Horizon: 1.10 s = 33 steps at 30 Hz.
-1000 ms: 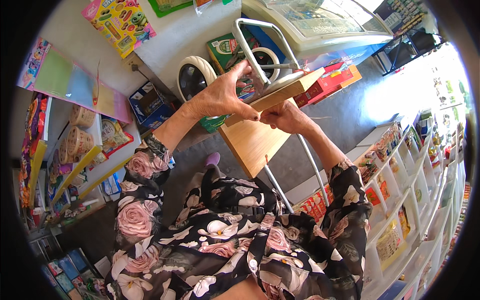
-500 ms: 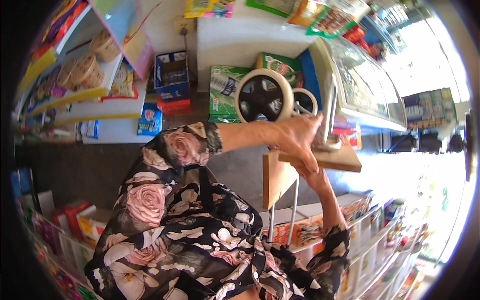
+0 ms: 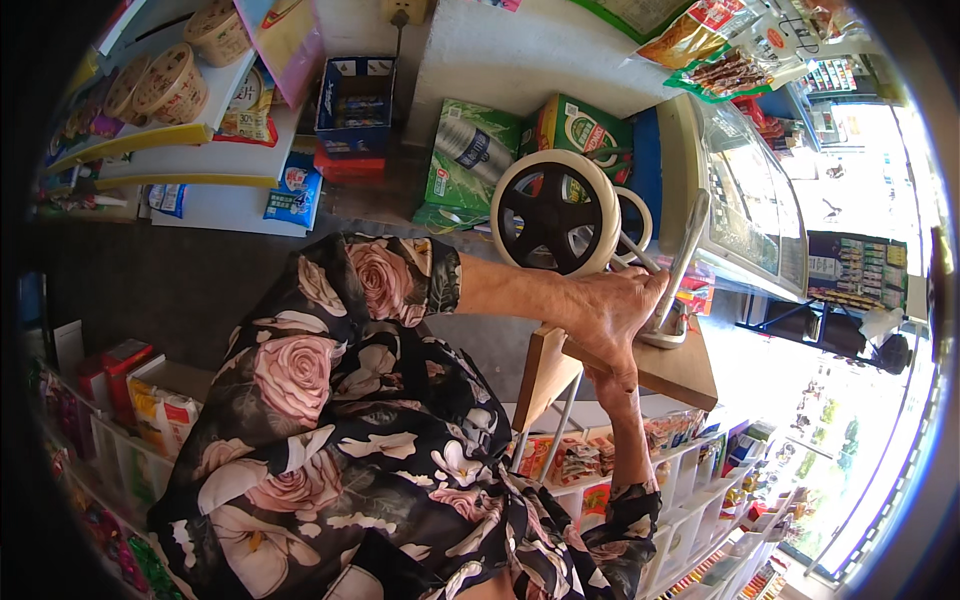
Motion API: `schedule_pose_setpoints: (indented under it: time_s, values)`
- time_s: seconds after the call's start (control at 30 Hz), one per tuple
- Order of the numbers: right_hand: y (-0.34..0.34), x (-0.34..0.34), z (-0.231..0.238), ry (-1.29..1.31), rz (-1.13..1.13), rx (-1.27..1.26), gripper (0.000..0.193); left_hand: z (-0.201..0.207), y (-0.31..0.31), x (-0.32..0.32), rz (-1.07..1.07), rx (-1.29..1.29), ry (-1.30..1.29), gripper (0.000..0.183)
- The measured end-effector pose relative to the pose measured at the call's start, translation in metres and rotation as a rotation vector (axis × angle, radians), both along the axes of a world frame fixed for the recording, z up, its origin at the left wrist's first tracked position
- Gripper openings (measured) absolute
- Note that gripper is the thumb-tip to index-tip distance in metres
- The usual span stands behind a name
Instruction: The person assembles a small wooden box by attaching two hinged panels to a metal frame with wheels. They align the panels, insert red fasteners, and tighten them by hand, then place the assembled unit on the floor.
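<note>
A flat wooden board [image 3: 680, 370] and a second, upright wooden panel [image 3: 545, 375] meet at an angle, with thin metal legs below. Rising from the board is a bent metal tube [image 3: 688, 250]. My left hand [image 3: 610, 305] reaches across from the left and is closed over the board's near edge, its fingertips beside the tube. My right hand [image 3: 615, 368] comes up from below and overlaps it; its fingers are hidden. Just beyond my left hand stands a wheel [image 3: 555, 212] with a cream tyre and black spokes, a second wheel [image 3: 632, 222] partly behind it.
Green cartons [image 3: 455, 165] and a blue box [image 3: 355, 110] stand on the floor by the wall. At the right is a glass-topped case [image 3: 745, 190]. Shelves with tubs [image 3: 170, 85] fill the upper left; white racks of packets [image 3: 690, 480] line the lower right.
The view has shifted, so the wheels and cartons sit lower and further right. My hands remain together at the board, with the left hand's fingers now drawn closer together beside the tube.
</note>
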State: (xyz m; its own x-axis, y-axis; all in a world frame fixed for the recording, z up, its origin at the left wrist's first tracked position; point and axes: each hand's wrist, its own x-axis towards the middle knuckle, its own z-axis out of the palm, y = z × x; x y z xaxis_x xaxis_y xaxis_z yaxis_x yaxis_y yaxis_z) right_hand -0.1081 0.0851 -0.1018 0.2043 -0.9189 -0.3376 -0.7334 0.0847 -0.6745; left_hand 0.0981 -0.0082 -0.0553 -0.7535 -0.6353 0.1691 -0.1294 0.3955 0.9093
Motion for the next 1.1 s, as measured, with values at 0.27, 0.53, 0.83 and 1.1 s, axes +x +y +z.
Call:
schedule_pose_setpoints:
  time_s: [0.27, 0.53, 0.83, 1.1]
  values:
    - [0.000, 0.007, 0.015, -0.220, -0.286, 0.432, 0.012, 0.011, 0.000, 0.002, -0.011, 0.046, -0.023, 0.120]
    - [-0.013, 0.015, -0.034, 0.056, 0.113, -0.222, 0.013, 0.008, -0.009, 0.035, 0.000, 0.105, -0.010, 0.100]
    - [-0.052, 0.046, -0.014, -0.313, 0.003, -0.117, 0.014, -0.003, -0.022, 0.041, 0.087, 0.072, 0.006, 0.123]
    - [-0.037, 0.032, 0.012, -0.163, -0.016, -0.257, 0.050, 0.016, -0.006, 0.018, 0.119, -0.003, 0.038, 0.117]
